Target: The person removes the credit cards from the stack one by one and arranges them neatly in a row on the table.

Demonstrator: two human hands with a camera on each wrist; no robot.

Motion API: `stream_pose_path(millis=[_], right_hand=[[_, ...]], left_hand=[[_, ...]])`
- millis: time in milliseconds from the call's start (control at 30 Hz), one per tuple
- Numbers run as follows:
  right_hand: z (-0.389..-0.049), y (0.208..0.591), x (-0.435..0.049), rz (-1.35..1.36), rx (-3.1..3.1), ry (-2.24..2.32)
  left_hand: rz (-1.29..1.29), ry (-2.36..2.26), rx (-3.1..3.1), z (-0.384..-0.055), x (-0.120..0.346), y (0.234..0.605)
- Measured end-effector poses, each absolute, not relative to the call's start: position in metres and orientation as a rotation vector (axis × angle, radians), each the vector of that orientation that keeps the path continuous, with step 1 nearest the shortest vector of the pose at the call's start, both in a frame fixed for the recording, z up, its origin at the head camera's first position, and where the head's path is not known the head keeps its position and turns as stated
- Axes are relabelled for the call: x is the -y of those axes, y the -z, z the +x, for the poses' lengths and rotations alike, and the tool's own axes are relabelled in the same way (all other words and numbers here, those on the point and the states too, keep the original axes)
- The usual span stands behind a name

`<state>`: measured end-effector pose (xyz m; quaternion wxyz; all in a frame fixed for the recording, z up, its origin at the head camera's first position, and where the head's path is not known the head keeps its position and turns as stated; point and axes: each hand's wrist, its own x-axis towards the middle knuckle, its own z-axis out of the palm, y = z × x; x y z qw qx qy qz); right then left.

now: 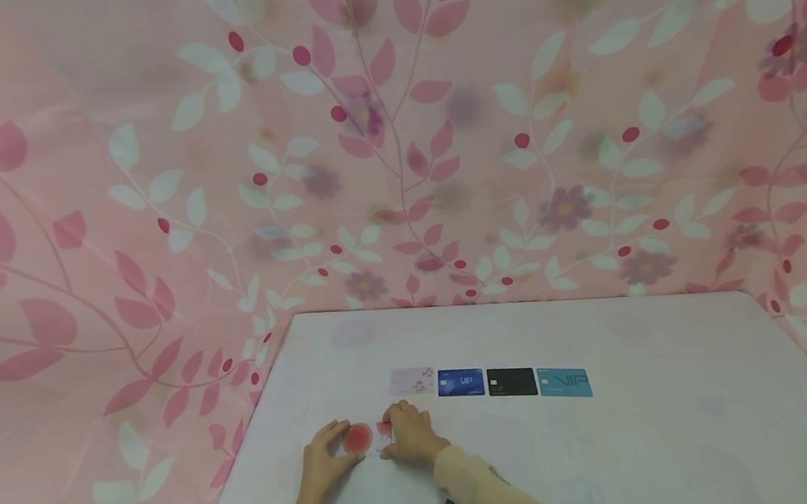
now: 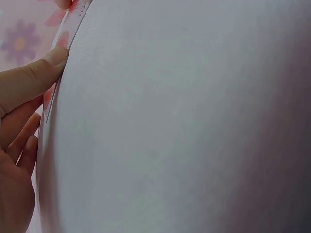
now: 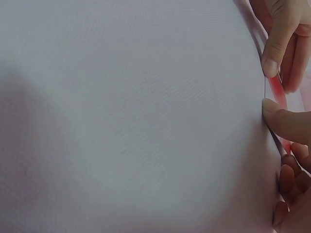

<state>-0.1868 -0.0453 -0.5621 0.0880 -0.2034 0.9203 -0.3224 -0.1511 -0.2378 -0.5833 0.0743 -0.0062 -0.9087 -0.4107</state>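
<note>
A pale card with red round patches (image 1: pixel 358 439) is low over the near left part of the white table, between my two hands. My left hand (image 1: pixel 321 466) pinches its left end, with the thumb (image 2: pixel 54 57) along the near edge in the left wrist view. The right hand (image 1: pixel 413 436) grips the opposite end, its thumb (image 3: pixel 284 121) on the near edge in the right wrist view. Much of the card is covered by fingers. Just beyond the right hand, a pale floral card (image 1: pixel 412 380) lies flat.
Rightward from the floral card, a blue VIP card (image 1: pixel 461 383), a black card (image 1: pixel 512 382) and a teal VIP card (image 1: pixel 565 382) form a row on the white table (image 1: pixel 668 438). Pink leaf-patterned fabric (image 1: pixel 434 130) hangs around the back and sides.
</note>
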Motion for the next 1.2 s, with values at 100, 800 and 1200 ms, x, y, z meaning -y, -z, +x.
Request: stream_pose_path(millis=[100,800,1200], right_hand=[[-0.186,0.562,0.044,-0.602,-2.735,0.984],[-0.181,0.572,0.038,-0.704,-2.64,1.23],[-0.181,0.568,0.022,-0.753,-2.478,1.363]], left_hand=[[-0.028,1.236,2.722,-0.151,0.236,0.582],[-0.028,1.319,2.72,-0.147,0.24,0.58],[-0.113,1.325,2.742,-0.148,0.247,0.576]])
